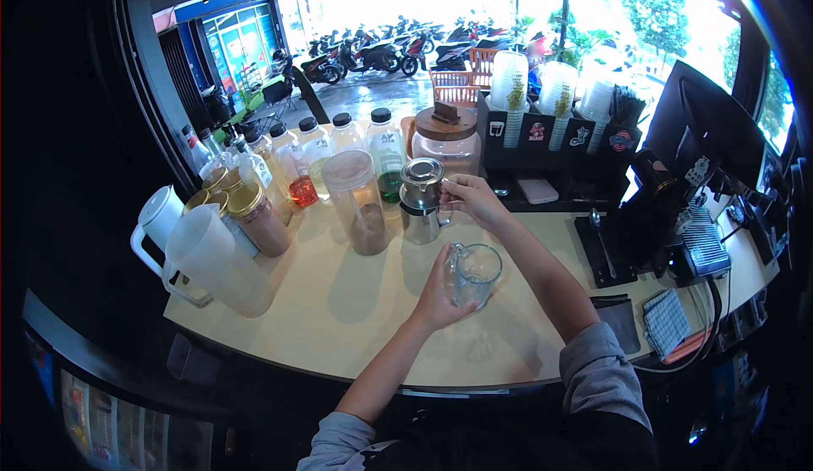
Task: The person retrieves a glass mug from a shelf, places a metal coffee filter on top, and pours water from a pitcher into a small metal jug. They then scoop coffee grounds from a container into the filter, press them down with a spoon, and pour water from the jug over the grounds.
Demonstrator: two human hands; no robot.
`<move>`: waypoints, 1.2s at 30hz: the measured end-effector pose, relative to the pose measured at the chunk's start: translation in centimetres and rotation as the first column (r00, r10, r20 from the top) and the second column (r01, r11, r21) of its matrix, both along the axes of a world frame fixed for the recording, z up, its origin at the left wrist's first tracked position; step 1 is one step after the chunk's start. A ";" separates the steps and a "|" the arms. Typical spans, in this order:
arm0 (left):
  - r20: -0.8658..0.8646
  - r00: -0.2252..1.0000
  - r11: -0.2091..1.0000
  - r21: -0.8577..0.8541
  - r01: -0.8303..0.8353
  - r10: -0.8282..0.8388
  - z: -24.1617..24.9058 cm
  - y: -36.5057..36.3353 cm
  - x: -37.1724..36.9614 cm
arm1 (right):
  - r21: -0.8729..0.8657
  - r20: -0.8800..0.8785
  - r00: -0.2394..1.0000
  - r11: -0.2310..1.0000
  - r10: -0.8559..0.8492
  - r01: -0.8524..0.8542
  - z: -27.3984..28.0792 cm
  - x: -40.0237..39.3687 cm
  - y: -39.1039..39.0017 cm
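A clear glass mug [478, 269] is in my left hand [435, 295], fingers wrapped round its side and handle, a little above the counter. Farther back, my right hand [477, 201] pinches the side handle of a lidded metal drip coffee filter [422, 185]. The filter sits on top of a shiny cup [418, 225] with its own handle. Just left of these stands a tall clear canister [357, 204] with brown powder inside.
Bottles with black caps [385, 145] and a wood-lidded jar [446, 141] line the back. Pitchers [216, 259] and gold-lidded jars [258, 217] stand left. At right are a cup rack [542, 145], a spoon on a black tray [605, 246], a checked cloth [666, 320] and a monitor [707, 132].
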State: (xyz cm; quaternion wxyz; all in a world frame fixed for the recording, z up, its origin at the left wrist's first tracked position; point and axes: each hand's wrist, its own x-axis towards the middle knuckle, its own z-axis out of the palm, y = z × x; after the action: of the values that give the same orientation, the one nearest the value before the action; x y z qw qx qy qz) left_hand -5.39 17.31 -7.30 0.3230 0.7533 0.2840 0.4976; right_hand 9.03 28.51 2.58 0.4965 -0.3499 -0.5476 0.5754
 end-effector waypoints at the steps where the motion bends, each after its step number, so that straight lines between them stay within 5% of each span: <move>1: 0.002 1.000 1.000 0.006 0.009 -0.009 0.0 0.1 -0.1 | -0.005 -0.051 0.998 1.000 0.029 -0.029 0.5 0.3 -0.4; 4: 0.079 0.994 0.996 -0.056 0.074 -0.069 0.6 0.0 -0.5 | 0.014 -0.101 0.993 0.998 0.056 -0.054 2.0 1.5 -2.4; 8: -0.122 0.976 0.984 0.017 -0.179 0.180 1.0 -1.4 0.4 | 0.056 -0.134 0.987 0.995 0.089 -0.082 3.9 3.3 -6.6; 10: -0.238 0.937 0.935 -0.183 -0.302 0.256 2.3 -2.8 1.6 | 0.058 -0.123 0.990 0.997 0.064 -0.057 4.6 4.1 -8.8; 16: -0.180 0.949 0.921 -0.250 -0.300 0.261 0.9 -3.8 5.9 | 0.087 -0.095 0.994 0.995 -0.047 0.055 4.9 5.6 -14.8; 20: -0.097 0.986 0.972 -0.180 -0.150 0.135 -0.4 -3.6 6.6 | 0.272 -0.070 0.987 0.949 -0.146 0.160 3.3 5.5 -16.8; 23: 0.040 0.929 0.929 0.022 -0.369 0.368 2.8 -4.9 5.7 | 0.313 -0.092 0.977 0.925 -0.194 0.213 2.6 5.0 -17.9; 28: 0.301 0.953 1.000 -0.015 -0.027 0.031 8.1 -3.8 3.8 | 0.455 0.014 0.952 0.850 -0.306 0.266 2.2 3.5 -19.0; 30: 0.389 0.915 0.965 -0.176 0.192 -0.111 9.6 -3.6 3.8 | 0.456 -0.014 0.943 0.837 -0.332 0.301 2.4 2.7 -19.1; 36: 0.149 0.989 0.979 -0.204 0.024 0.007 10.3 -2.6 2.9 | 0.639 0.167 0.845 0.709 -0.507 0.299 2.4 2.1 -18.8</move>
State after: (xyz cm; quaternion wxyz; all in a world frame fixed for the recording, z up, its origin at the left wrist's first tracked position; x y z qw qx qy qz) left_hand -2.53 14.72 2.98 0.4217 0.6778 0.3056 0.5191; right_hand 11.14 9.67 5.00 0.5959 -0.3818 -0.6821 0.1842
